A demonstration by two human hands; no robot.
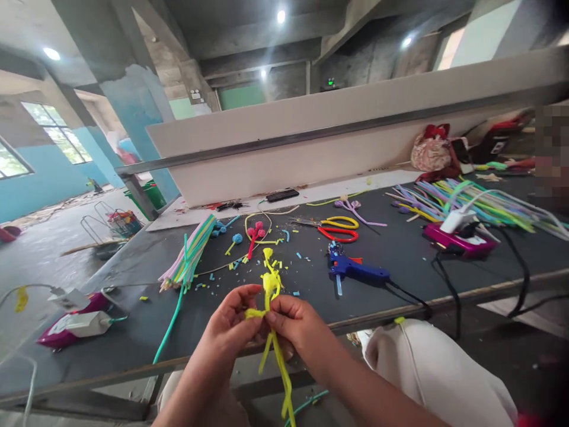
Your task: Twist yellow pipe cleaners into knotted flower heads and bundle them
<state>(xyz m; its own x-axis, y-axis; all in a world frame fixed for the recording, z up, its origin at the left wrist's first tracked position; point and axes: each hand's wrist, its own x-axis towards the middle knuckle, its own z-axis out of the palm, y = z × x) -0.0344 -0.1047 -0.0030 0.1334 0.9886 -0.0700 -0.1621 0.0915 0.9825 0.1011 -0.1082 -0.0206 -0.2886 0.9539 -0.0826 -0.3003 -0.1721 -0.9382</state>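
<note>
Yellow pipe cleaners (281, 370), twisted into a flower-like piece with a bunched top, are held upright between my two hands at the table's front edge. My left hand (231, 323) pinches a short yellow side piece. With thumb and forefinger, my right hand (302, 329) grips the stem just below the bunched top. Two long yellow ends hang down below my fingers. Beyond my hands lie finished-looking pink pipe-cleaner balls (255, 232) and a small blue one (237, 239). A blue glue gun (360, 270) rests to the right, behind it scissors (340, 229) with red and yellow handles.
A bundle of pastel pipe cleaners (191, 255) lies at left, and more loose ones (480, 204) at right. Purple power strips (460, 240) with cables sit at both sides. Cut scraps are scattered mid-table. A white partition (288, 160) runs along the back.
</note>
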